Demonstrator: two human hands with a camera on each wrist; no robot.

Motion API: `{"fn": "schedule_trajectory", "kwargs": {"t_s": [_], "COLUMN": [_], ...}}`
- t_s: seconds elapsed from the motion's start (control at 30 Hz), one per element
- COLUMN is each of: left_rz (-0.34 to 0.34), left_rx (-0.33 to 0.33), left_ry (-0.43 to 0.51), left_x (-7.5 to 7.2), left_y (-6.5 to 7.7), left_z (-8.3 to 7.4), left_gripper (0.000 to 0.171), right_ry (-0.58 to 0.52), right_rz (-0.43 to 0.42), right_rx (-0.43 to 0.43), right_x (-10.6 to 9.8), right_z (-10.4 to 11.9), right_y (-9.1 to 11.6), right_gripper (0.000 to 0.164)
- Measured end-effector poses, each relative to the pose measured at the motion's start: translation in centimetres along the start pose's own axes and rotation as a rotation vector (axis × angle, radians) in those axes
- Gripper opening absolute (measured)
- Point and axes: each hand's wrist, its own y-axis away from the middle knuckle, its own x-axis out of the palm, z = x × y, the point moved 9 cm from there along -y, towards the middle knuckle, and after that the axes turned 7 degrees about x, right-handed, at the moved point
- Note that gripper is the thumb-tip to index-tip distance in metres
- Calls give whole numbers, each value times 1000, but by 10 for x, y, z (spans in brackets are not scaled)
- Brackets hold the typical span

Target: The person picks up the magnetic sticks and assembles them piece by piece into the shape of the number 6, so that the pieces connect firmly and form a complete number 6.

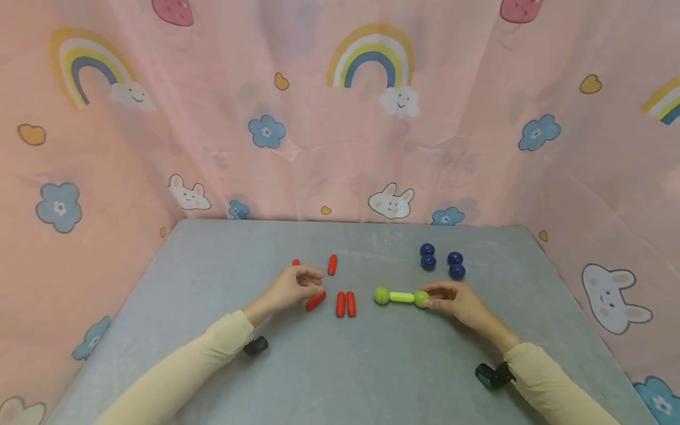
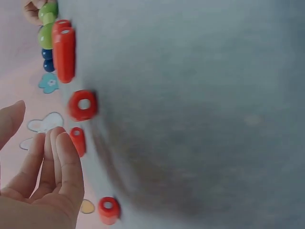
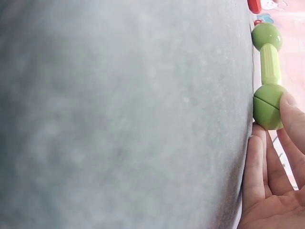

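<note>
On my right wrist feed, I see the right hand (image 3: 279,205) pinching one ball (image 3: 267,107) of a green toy dumbbell (image 3: 270,62); its paler ribbed bar (image 3: 270,69) and second ball (image 3: 267,36) line up along the grey table (image 3: 128,114)'s visible edge. A red piece (image 3: 255,5) shows beyond, against pink patterned cloth (image 3: 293,62).

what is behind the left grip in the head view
The tip of a red stick shows beyond the left grip; whatever else lies behind is covered.

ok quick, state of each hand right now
Left hand: open, holding nothing, by a red stick.
Right hand: holding the green dumbbell by one end.
</note>
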Motion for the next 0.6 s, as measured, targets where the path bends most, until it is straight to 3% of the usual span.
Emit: {"fn": "schedule_trajectory", "kwargs": {"t_s": [0.47,0.6], "left_rz": [10,7], "left_rx": [-29,0], "left_ry": [-26,-20], "left_x": [4,5], "left_y": [14,16], "left_z": [18,18], "left_gripper": [32,32], "right_ry": [6,-6], "right_rz": [-2,-3], "right_rx": [-6,-8], "right_x": [0,0], "right_z": [1,1], "right_y": [0,0], "right_gripper": [40,40]}}
